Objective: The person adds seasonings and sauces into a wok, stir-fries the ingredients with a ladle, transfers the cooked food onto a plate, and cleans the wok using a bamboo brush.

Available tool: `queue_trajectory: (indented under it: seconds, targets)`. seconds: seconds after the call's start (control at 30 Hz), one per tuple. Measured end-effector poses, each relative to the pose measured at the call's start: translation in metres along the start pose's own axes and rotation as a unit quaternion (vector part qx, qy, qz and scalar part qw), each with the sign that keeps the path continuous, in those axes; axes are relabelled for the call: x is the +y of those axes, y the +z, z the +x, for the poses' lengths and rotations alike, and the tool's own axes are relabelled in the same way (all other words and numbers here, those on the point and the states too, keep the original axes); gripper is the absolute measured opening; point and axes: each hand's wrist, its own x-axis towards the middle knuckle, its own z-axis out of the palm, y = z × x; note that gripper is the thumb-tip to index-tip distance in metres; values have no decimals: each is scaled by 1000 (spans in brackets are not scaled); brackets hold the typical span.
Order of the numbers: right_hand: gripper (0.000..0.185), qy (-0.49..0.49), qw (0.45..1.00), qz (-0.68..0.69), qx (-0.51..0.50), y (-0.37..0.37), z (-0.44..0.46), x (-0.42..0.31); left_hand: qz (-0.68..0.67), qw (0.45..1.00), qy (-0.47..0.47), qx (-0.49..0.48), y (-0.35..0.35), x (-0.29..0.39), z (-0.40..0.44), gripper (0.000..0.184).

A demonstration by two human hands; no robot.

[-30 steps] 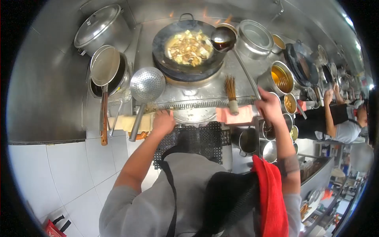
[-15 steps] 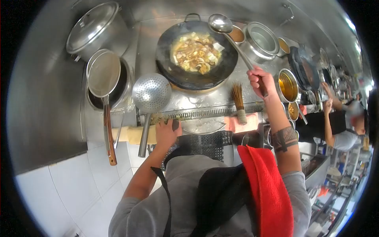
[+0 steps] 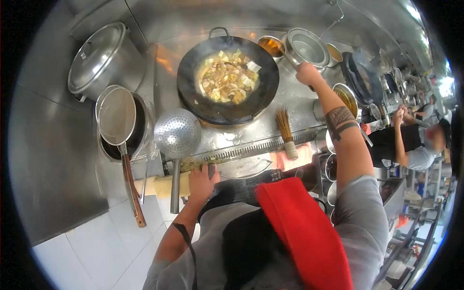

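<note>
My right hand [image 3: 309, 76] is closed round the handle of a ladle [image 3: 292, 59], arm stretched forward over the stove. The ladle reaches between a small metal bowl of orange-brown liquid [image 3: 271, 47] and a larger steel pot [image 3: 309, 47]; I cannot make out its bowl end. At the stove's front edge my left hand [image 3: 201, 183] is wrapped round a dark knob [image 3: 211, 170]. Ahead of it, a black wok [image 3: 188, 75] stands on the burner. Steaming food [image 3: 224, 79], with mushroom-like slices and pale leafy pieces, lies in the wok.
A perforated skimmer [image 3: 177, 133] and a wooden-handled strainer [image 3: 117, 116] lie left, the strainer over a dark pot. Behind stands a lidded stockpot [image 3: 99, 60]. Right of the wok are a bamboo brush [image 3: 286, 133] and a pot of yellow liquid [image 3: 345, 96]. A co-worker [image 3: 415, 140] stands right.
My right hand has moved forward and slightly left, taking the ladle toward the containers behind the wok. My left hand stays at the knob. The view has shifted.
</note>
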Motion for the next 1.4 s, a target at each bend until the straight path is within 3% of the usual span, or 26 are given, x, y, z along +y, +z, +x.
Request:
queue_trajectory:
  seconds: [0.03,0.07,0.1,0.13,0.17,0.2,0.27,0.37,0.53,0.57,0.6,0.63,0.67,0.8,0.83,0.87,0.9,0.93,0.97,1.03,1.1,1.13,1.2,1.27,1.33,1.4]
  targets:
    - [25,-2,1000,-5,0,-1,11,0,2,1000,7,25,4,-2,-1,55]
    - [26,130,946,290,-68,7,29,3,5,999,12,50,7,-2,1,53]
    - [28,249,785,552,-131,8,37,3,0,999,9,50,8,1,2,53]
    - [28,249,786,550,-134,11,33,10,-15,998,0,54,8,2,2,52]
    - [31,135,950,269,-82,11,15,16,-28,998,-11,57,6,1,0,51]
    - [35,-3,999,-44,-18,10,-1,20,-29,998,-18,56,3,2,0,51]
    - [46,40,998,-14,42,4,-39,36,-69,995,-65,-24,-4,3,6,50]
    - [56,100,990,-65,69,27,-29,90,-76,995,-65,-2,1,3,6,60]
    - [44,163,986,-16,43,42,56,113,-63,994,-81,-37,-4,6,8,58]
    - [33,221,946,237,-7,41,90,130,-54,994,-83,-37,-1,6,7,61]
    - [23,261,839,474,-55,37,110,142,-56,995,-79,-34,0,7,8,61]
    - [23,263,840,472,-50,28,114,147,-51,995,-78,-30,0,7,7,63]
    - [18,272,788,551,-39,13,117,145,-45,996,-78,-26,0,6,6,65]
    - [11,280,508,815,1,-48,113,112,-44,997,-60,-11,4,3,4,66]
    - [12,274,692,667,34,-53,104,104,-41,998,-55,-11,3,4,5,66]
    - [12,280,686,670,42,-52,88,97,-46,997,-54,-7,2,5,6,66]
    - [18,224,871,432,64,-48,68,97,-49,998,-47,-5,-1,5,6,65]
    - [25,154,973,151,74,-50,46,101,-40,999,-30,-8,-5,5,8,65]
    - [37,98,982,12,159,-20,30,125,-58,997,-36,-26,-8,6,9,63]
    - [46,176,978,-19,106,-9,-44,104,-64,997,-16,-50,-13,10,8,62]
    - [59,157,974,43,159,38,-122,102,-39,999,-2,-36,-18,13,3,55]
    - [65,227,962,119,93,38,-160,77,-21,997,50,-56,-23,17,4,55]
    - [62,263,931,251,42,80,-239,55,7,990,133,39,-43,37,5,49]
    - [62,266,942,206,-1,145,-293,45,-41,981,190,-17,-72,84,16,43]
    - [60,292,893,322,-117,117,-342,28,-133,959,248,-16,-79,135,22,40]
    - [63,271,897,350,-7,121,-389,18,-165,921,351,-24,-79,210,23,35]
